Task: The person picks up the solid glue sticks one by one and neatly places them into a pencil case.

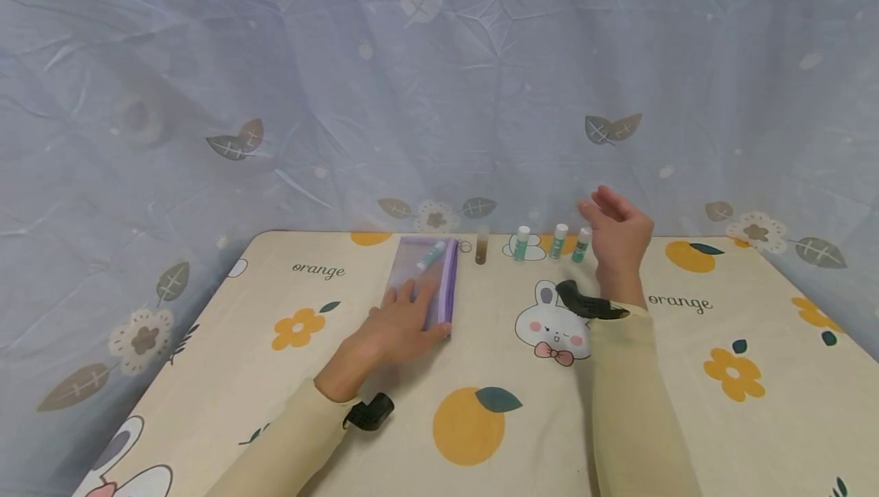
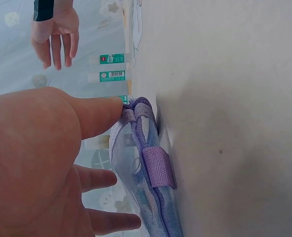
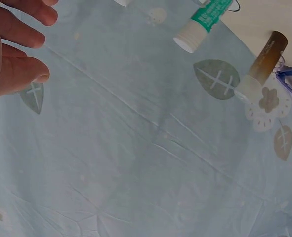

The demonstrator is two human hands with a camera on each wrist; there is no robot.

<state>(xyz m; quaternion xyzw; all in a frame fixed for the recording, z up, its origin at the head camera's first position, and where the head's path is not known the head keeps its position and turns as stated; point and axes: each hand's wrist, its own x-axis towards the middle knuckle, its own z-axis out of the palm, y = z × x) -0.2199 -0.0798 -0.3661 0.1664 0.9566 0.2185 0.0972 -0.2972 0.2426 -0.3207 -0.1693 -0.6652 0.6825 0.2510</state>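
Note:
My left hand (image 1: 397, 329) rests with spread, straight fingers on a purple mesh zipper pouch (image 1: 408, 259), its thumb at the pouch's near right corner. Through the mesh shows a green-and-white glue stick (image 1: 432, 254). In the left wrist view, the zipped edge (image 2: 158, 168) of the pouch stands beside my fingers. My right hand (image 1: 621, 237) is raised with loosely bent fingers and holds nothing. Left of it three green glue sticks with white caps stand upright: a near one (image 1: 581, 246), a middle one (image 1: 558, 242) and a farther one (image 1: 522, 243).
A brown tube with a clear cap (image 1: 481, 246) stands between the pouch and the glue sticks. A small ring (image 1: 465, 246) hangs from the pouch's zipper end. Behind the table's far edge hangs a grey-blue patterned curtain (image 1: 439, 100). A printed cloth (image 1: 384, 436) covers the table.

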